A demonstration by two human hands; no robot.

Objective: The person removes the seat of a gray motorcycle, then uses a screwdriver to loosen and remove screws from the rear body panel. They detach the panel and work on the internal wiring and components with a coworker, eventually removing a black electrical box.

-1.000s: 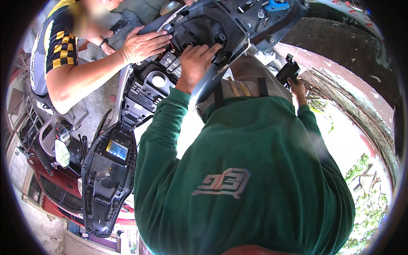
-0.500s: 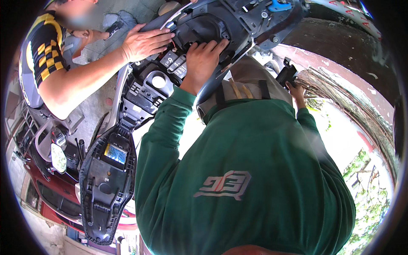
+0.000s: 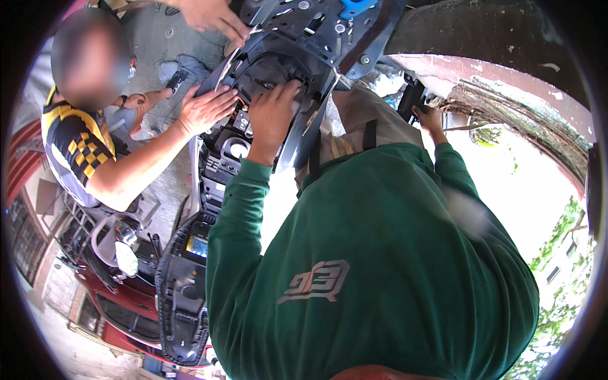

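Observation:
My left hand lies over the black plastic body panel of an opened-up scooter, its fingers curled at the edge of a round dark recess. Beside it, a co-worker's hand rests flat along the panel's left edge. Another person's hand reaches to the same edge from the top. Off to the right, my right hand is closed round a flat black bracket-like part, held away from the scooter. The fingertips of that hand are partly hidden.
Below my left hand is the scooter's exposed under-seat area. The upturned seat hangs towards the lower left. The co-worker in a black and yellow shirt sits close on the left. A bundle of dry sticks lies at the right.
The view has shifted, so the scooter and both my hands appear further left. A second person's hand has come in at the top. My hands keep their holds.

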